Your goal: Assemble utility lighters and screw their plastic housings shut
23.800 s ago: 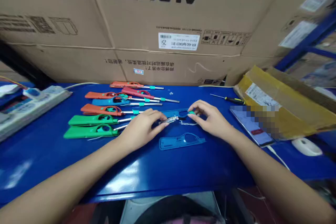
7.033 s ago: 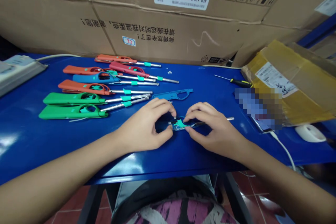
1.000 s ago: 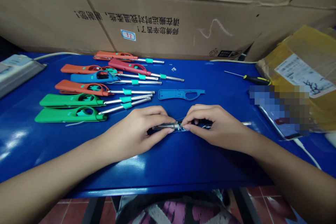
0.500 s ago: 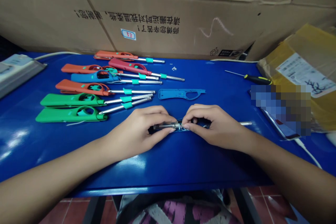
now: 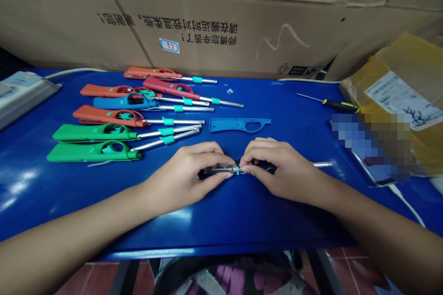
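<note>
My left hand [image 5: 194,173] is closed, thumb and fingers on either side of a clear lighter fuel tank [image 5: 216,169]. At the tank's right end is a small pale fitting [image 5: 237,168]. My right hand [image 5: 282,166] pinches right beside that fitting; its fingertips hide whatever is between them. Thin wires and part of a blue casing show around the fingers. A metal lighter tube [image 5: 324,164] sticks out to the right beyond my right hand. Behind the hands lies a loose blue casing half [image 5: 230,124], with its inner side up.
Several long-necked lighters [image 5: 97,132] in green, orange, blue and red lie at the left with teal tape on them. Small screws [image 5: 230,91] sit farther back. A screwdriver [image 5: 341,105], a phone [image 5: 377,161] and a taped parcel [image 5: 398,87] are at the right. A large carton [image 5: 194,18] stands behind.
Both hands have shifted very slightly, staying close together at the fuel tank's end. The right fingertips now sit right against the pale fitting. Nothing else on the table has moved.
</note>
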A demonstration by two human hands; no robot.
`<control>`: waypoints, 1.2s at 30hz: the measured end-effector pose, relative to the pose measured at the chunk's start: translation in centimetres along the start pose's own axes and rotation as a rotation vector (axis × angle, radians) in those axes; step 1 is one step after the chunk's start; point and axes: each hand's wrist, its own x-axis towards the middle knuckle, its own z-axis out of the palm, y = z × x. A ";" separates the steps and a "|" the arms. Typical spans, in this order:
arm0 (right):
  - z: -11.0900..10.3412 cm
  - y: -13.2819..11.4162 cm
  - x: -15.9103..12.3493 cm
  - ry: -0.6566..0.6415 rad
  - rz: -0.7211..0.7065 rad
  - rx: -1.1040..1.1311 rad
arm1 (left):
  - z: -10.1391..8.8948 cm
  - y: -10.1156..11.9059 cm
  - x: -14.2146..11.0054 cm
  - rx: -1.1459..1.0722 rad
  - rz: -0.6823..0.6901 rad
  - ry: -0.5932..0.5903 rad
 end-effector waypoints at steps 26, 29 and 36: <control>0.3 0.6 -0.1 0.067 -0.074 0.028 | -0.1 -0.4 0.0 -0.010 -0.017 0.039; 0.2 0.7 -0.1 0.060 -0.068 0.032 | 0.0 -0.4 0.0 -0.021 -0.015 0.036; 0.2 0.7 -0.2 0.033 -0.053 0.035 | 0.2 -0.4 -0.1 -0.042 -0.008 0.044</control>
